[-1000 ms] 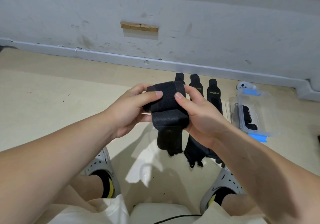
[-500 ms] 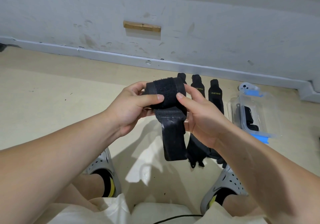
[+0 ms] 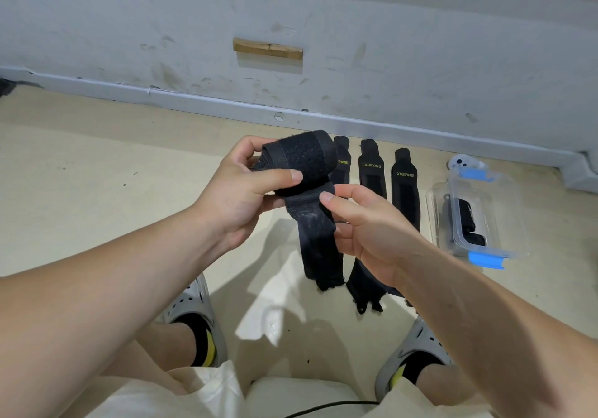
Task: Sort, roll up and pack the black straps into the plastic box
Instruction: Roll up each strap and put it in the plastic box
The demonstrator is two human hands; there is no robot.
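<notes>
Fingers (image 3: 249, 150) of my left hand (image 3: 239, 197) curl round the rolled end of the strap (image 3: 301, 158), with the thumb pressed across its front to keep the coil closed. My right hand (image 3: 372, 233) pinches the loose tail (image 3: 318, 249) just under the roll, thumb in front and the other fingers behind. The strap is in the air above the floor (image 3: 97, 191), in front of my knees.

It looks light, soft and limp, and the tail hangs straight down. The fuzzy hook-and-loop face should grip itself rather than slip, and it may snag. I judge the best hold is round the roll with the left and on the tail close to the coil with the right, pulling it taut for winding.

Three more straps (image 3: 372, 171) lie flat side by side on the floor. The box (image 3: 511, 197) sits to their right and appears open, with one roll (image 3: 466, 220) inside.
</notes>
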